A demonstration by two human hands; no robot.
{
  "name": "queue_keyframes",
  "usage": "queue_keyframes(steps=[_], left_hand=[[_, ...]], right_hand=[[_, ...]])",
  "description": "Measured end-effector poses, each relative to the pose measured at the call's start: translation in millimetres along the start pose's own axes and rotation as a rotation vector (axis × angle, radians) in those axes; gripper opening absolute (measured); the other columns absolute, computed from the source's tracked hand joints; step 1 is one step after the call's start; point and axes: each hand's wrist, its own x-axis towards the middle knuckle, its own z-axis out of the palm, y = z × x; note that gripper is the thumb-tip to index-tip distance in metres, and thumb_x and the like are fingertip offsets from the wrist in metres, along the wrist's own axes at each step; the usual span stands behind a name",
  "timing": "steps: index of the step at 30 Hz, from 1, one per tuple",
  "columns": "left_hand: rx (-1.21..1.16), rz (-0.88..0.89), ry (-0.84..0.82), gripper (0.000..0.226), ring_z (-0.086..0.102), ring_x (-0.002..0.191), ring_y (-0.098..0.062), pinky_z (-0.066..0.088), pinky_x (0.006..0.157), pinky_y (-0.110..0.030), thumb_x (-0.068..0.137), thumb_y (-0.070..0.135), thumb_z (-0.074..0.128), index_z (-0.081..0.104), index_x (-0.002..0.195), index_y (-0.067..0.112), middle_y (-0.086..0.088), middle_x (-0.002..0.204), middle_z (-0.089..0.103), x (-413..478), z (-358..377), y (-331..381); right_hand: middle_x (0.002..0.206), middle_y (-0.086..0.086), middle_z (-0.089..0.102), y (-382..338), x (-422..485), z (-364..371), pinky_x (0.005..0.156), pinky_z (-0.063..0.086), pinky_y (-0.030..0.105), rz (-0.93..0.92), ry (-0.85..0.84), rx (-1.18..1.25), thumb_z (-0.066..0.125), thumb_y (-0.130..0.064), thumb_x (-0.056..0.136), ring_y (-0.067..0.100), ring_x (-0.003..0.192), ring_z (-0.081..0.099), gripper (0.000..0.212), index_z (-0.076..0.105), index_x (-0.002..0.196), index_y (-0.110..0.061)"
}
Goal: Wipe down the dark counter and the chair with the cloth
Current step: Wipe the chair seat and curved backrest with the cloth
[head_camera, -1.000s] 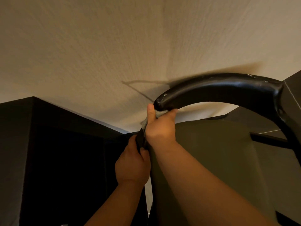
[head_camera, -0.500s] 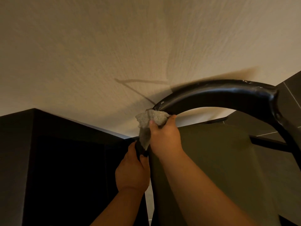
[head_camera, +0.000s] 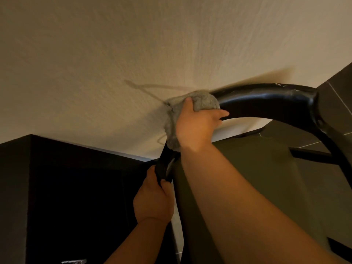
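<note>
View from a head-worn camera, tilted up toward a pale textured wall (head_camera: 133, 54) that fills the upper frame.

A black chair (head_camera: 266, 100) is in the centre and right of the frame. Its glossy top rail is a curved bar whose long axis runs left to right, arching from the frame's centre to the upper right. At each end it bends downward: the right post drops along the right edge, the left post runs down and left toward the lower centre. Under the arch is an olive-green pad (head_camera: 266, 178).

A grey cloth (head_camera: 203, 101) is wrapped over the left end of the rail, at the centre of the frame. A tail of it hangs down along the left post.

The right hand (head_camera: 196, 126) grips the cloth against the rail, thumb on top, fingers curled beneath and pointing right. The forearm reaches in from the lower right.

The left hand (head_camera: 152, 202), lower centre, has its fingers closed round the left post, below the cloth and apart from it.

A black block (head_camera: 76, 187) fills the lower left. Dark tiles (head_camera: 339, 88) show at the right edge.
</note>
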Motion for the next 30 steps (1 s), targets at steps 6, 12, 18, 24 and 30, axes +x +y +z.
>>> queue_keyframes(steps=[6,12,18,24,30], left_hand=[[0.044,-0.093,-0.054,0.052,0.063,0.109,-0.017,0.048,0.084,-0.031,0.107,0.045,0.050,0.037,0.156,0.034,0.003,0.139,0.062,10.5,3.7,2.6],[0.041,-0.057,0.003,0.050,0.061,0.082,-0.018,0.042,0.069,-0.030,0.106,0.034,0.046,0.038,0.156,0.031,0.003,0.112,0.067,1.9,1.9,3.7],[0.022,-0.036,0.006,0.053,0.064,0.090,-0.018,0.045,0.073,-0.030,0.108,0.035,0.046,0.035,0.159,0.030,0.001,0.121,0.067,0.3,-0.4,1.2],[0.011,-0.046,0.008,0.053,0.055,0.081,-0.012,0.045,0.071,-0.031,0.108,0.034,0.046,0.035,0.159,0.029,-0.001,0.120,0.068,1.6,0.0,2.4],[0.009,-0.052,0.044,0.053,0.042,0.067,-0.002,0.037,0.066,-0.029,0.108,0.031,0.046,0.036,0.159,0.026,-0.001,0.117,0.068,0.2,-1.0,2.4]], right_hand=[[0.170,-0.002,-0.014,43.6,-39.7,10.4,0.121,0.003,0.021,-0.036,-0.129,-0.024,0.070,-0.055,0.089,0.014,0.157,-0.001,0.125,-0.026,0.157,-0.016],[0.172,0.004,0.000,29.5,-3.2,-3.6,0.122,0.009,0.025,-0.018,-0.036,0.059,0.066,-0.059,0.092,0.021,0.157,0.010,0.117,-0.018,0.161,-0.017],[0.171,0.004,-0.003,32.7,-14.9,8.7,0.128,0.012,0.039,0.009,-0.052,0.110,0.062,-0.066,0.090,0.022,0.157,0.010,0.119,-0.020,0.160,-0.016],[0.171,0.008,-0.003,36.0,-5.4,9.6,0.128,0.006,0.035,0.034,-0.070,0.044,0.066,-0.062,0.090,0.023,0.158,0.005,0.119,-0.015,0.161,-0.011],[0.171,0.008,-0.002,25.7,0.0,2.3,0.127,0.011,0.038,0.051,-0.086,0.098,0.061,-0.061,0.093,0.025,0.157,0.010,0.117,-0.023,0.159,-0.012]])
